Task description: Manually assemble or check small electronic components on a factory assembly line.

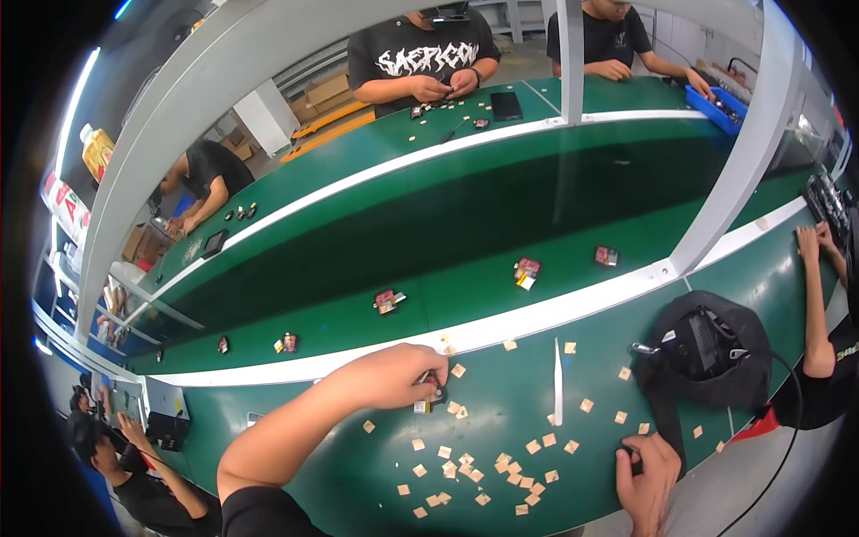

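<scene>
My left hand (403, 374) reaches across the green bench, its fingers closed around a small dark electronic module (436, 394). A white and yellow piece (422, 407) shows under the fingers, and most of the module is hidden by them. My right hand (649, 479) rests at the near edge, thumb and fingers curled round something small and dark that I cannot make out, beside a black strap (663, 430). Many small square tan pieces (476, 474) lie scattered between the hands. White tweezers (558, 385) lie lengthwise to the left of the strap.
A black bag (707, 349) with a cable sits at the right. Beyond the white rail (501, 320), several red and black modules (527, 272) lie spaced along a green belt (447, 304). Grey posts (738, 143) rise from the rail. Other people work across and beside me.
</scene>
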### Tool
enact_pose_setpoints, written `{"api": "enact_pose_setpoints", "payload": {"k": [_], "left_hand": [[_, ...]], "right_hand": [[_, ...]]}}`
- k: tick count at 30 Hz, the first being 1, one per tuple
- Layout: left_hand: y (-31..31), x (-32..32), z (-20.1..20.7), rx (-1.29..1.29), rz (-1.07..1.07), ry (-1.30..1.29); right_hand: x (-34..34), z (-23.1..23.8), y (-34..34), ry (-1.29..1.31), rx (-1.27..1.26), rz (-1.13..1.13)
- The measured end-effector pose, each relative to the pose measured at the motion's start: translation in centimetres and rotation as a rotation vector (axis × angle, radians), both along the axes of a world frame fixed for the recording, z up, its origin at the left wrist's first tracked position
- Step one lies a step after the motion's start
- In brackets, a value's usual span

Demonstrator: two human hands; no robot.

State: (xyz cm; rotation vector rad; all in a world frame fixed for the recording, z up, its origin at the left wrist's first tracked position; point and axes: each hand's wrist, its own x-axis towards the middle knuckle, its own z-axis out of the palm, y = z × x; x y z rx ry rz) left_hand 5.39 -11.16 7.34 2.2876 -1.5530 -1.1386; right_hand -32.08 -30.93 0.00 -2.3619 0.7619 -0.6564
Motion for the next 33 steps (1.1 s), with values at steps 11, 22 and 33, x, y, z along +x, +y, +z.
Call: {"api": "enact_pose_setpoints", "payload": {"k": [11,22,33], "left_hand": [[-11.4,-1.1,-1.3,-0.47,0.004,-0.561],[-16.2,3.4,-8.1,-0.61,-0.23,-0.638],[4.8,9.9,-5.8,-0.499,-0.149,-0.85]], "right_hand": [[-0.2,-0.9,0.2,-0.004,-0.045,-0.037],[-0.8,-1.6,0.5,-0.032,0.004,-0.014],[-0.9,-1.7,0.4,-0.014,-0.064,0.016]]}}
